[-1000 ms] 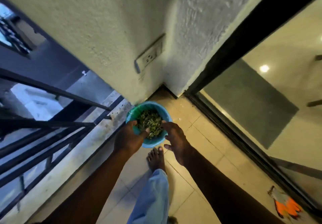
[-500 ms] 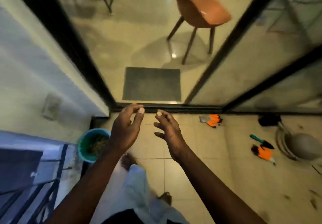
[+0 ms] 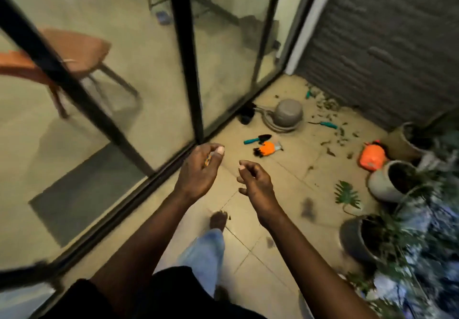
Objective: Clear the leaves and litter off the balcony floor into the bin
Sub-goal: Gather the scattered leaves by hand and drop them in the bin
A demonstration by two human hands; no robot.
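both hands look empty: the left hand point(image 3: 198, 172) and right hand point(image 3: 258, 184) hover apart over the balcony floor point(image 3: 285, 169), fingers loosely curled. the leaves point(image 3: 330, 105) lie thickest in the far corner against the dark wall. more are strewn toward the potted plants, and one big split leaf point(image 3: 346, 194) lies just beside a pale pot point(image 3: 390, 182). the bin is not in view, so each handful probably faces a carry on which loose bits could spill. a bare foot point(image 3: 218, 219) leads the way, and a teal-handled trowel point(image 3: 258, 139), an orange glove point(image 3: 267, 148) and a second teal tool point(image 3: 327, 124) lie between it and the litter. a careless step could hurt. the second tool sits among the scraps and could get scooped up with them. reaching low near the pots risks tipping one.
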